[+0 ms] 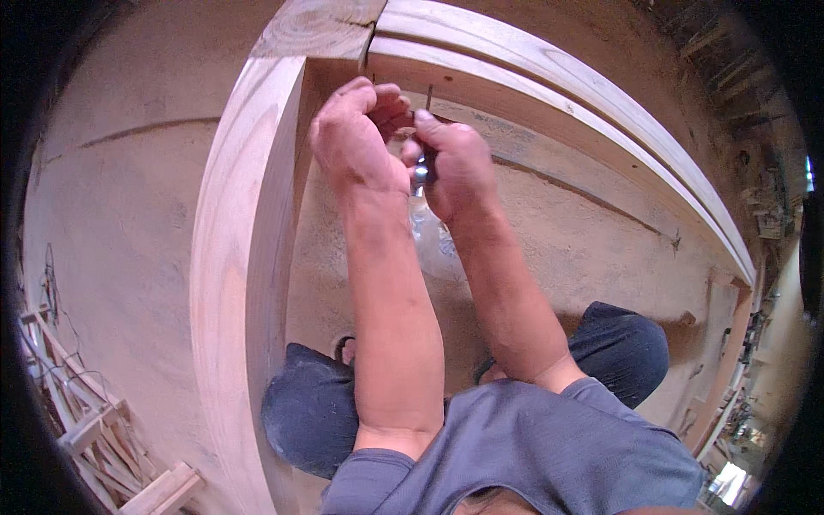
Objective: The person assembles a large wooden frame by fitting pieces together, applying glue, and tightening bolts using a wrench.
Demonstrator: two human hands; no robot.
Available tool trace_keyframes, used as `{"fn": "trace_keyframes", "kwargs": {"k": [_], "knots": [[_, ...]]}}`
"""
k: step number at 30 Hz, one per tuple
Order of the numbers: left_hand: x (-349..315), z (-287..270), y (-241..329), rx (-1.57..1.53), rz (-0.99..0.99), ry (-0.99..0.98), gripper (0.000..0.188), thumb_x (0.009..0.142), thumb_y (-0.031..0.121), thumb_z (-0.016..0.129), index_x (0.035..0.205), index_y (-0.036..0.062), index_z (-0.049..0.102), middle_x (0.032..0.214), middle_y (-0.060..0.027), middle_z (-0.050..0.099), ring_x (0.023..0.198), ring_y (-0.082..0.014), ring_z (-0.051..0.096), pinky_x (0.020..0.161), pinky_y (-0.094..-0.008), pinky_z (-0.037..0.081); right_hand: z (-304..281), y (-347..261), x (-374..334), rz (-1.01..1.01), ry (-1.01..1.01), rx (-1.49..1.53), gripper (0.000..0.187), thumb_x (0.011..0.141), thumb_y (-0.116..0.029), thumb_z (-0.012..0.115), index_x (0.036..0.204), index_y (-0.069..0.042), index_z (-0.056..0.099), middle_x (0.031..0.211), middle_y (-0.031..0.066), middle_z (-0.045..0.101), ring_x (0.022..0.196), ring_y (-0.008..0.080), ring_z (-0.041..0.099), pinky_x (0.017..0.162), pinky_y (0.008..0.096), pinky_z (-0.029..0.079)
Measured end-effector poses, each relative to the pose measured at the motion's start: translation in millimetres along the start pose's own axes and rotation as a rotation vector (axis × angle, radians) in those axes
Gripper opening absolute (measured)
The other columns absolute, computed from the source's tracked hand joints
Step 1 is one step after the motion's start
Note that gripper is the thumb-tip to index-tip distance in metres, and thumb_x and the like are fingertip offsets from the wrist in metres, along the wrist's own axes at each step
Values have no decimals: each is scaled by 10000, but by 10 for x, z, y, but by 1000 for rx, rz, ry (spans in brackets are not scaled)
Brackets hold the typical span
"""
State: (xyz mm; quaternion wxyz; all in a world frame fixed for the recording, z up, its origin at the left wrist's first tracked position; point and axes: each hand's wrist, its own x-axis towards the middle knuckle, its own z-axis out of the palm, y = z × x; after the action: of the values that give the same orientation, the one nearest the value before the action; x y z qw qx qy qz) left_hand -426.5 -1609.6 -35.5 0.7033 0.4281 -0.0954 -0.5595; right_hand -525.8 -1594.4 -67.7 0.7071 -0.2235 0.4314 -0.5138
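My right hand (459, 163) is closed round a tool with a dark part and a shiny rounded metal end (420, 172); its kind is partly hidden by my fingers. A thin dark rod (429, 99) sticks up just above that hand. Close beside it, my left hand (356, 137) has its fingers curled inward toward the tool; whatever they hold is hidden. Both hands are inside the corner of a large wooden frame, below its far double rail (549, 99) and beside the thick left beam (245, 223).
Clear plastic (433, 232) lies on the dusty floor (120, 215) beneath my forearms. My knees are inside the frame. Scrap wood (94, 421) is piled at the lower left. The frame's right piece (725, 360) stands beyond my right knee.
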Motion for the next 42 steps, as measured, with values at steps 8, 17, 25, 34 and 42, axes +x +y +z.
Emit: {"fn": "trace_keyframes", "kwargs": {"k": [8,17,25,34,42], "knots": [[57,658,1095,162,561,-38,175,903,54,535,1048,-15,602,874,-149,691,777,-252,679,754,-382,575,-472,539,642,-370,102,-512,226,970,-124,470,866,28,602,614,114,582,518,195,582,496,359,453],[1175,467,1059,1425,676,-315,596,845,266,677,1333,-53,552,1286,-232,612,1206,-350,582,1056,-391,440,-40,-62,59,94,-71,-110,149,945,-96,512,1007,4,603,701,110,604,632,228,620,531,404,489],[1209,921,710,1979,714,-430,682,747,624,703,1174,92,714,1204,-139,642,1212,-313,489,1031,-429,414,-384,419,423,-98,-71,-733,132,930,-78,475,956,-17,590,742,100,599,594,214,583,550,379,499],[1403,857,721,1833,900,-525,325,841,443,679,966,158,774,984,-39,664,1027,-262,523,934,-406,403,-427,567,453,-181,210,-936,316,860,-59,480,1171,-19,440,1003,324,645,910,505,640,740,570,500],[1566,573,832,1793,1033,-559,257,912,332,598,966,134,752,976,-71,714,956,-286,632,893,-416,468,268,-262,-106,271,-21,-179,198,859,-65,542,1027,40,549,653,89,558,518,183,576,446,336,487]]}}
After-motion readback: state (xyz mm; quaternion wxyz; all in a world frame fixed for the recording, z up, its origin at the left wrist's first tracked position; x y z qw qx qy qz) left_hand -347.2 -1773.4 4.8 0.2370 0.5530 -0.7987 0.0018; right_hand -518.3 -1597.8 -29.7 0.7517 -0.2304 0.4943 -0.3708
